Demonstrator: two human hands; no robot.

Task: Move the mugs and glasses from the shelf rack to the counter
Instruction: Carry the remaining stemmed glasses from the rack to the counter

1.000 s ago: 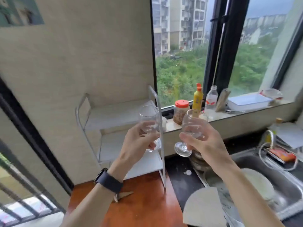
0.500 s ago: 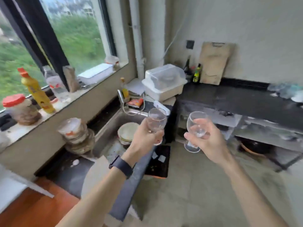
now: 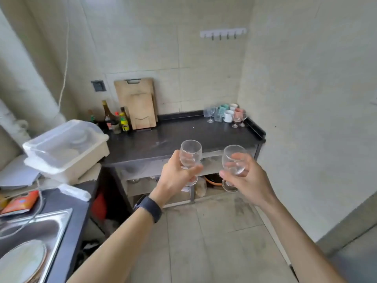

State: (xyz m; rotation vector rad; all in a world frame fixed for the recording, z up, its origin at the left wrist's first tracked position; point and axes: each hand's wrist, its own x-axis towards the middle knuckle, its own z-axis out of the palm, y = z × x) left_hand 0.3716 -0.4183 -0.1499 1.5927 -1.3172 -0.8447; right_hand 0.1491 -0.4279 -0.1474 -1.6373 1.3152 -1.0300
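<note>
Tiled kitchen, dark counter (image 3: 183, 135) with mugs and glasses (image 3: 228, 116); left grip (image 3: 175, 176) around one glass (image 3: 190, 153), right grip (image 3: 247, 180) around second glass (image 3: 234, 158).

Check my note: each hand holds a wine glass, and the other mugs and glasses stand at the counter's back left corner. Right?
No: the head view shows the mugs and glasses at the counter's back right corner. Left hand and right hand each hold a wine glass.

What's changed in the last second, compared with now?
The view swung from the shelf rack, past the sink, to the black counter, where other glasses and mugs stand. Nothing was let go: the left hand still holds the left wine glass, the right hand the right wine glass.
</note>
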